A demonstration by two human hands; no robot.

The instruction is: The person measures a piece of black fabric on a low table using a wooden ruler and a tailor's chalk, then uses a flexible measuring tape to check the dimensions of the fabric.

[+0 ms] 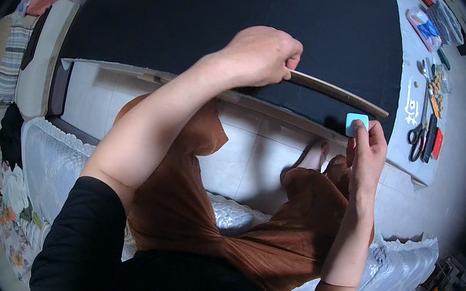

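My left hand (pixel 266 55) grips the near end of a thin, flat, slightly curved strip (pixel 339 93), perhaps a ruler. The strip lies over black fabric (pixel 232 10) spread on the table and runs towards the right. Between the thumb and fingers of my right hand (pixel 366 140) is a small light-blue square piece (pixel 356 125), possibly tailor's chalk. It is close to the fabric's near right corner, just below the far end of the strip. Part of the strip's left end is hidden by my left hand.
On the table's white right side (pixel 398 152) lie black-handled scissors (pixel 417 135), a black bar (pixel 429 139), a red box (pixel 437 143), an orange-handled tool (pixel 433 102) and small tan pieces. A clear basket (pixel 446 23) stands farther back. A cushioned seat (pixel 39 56) is at left.
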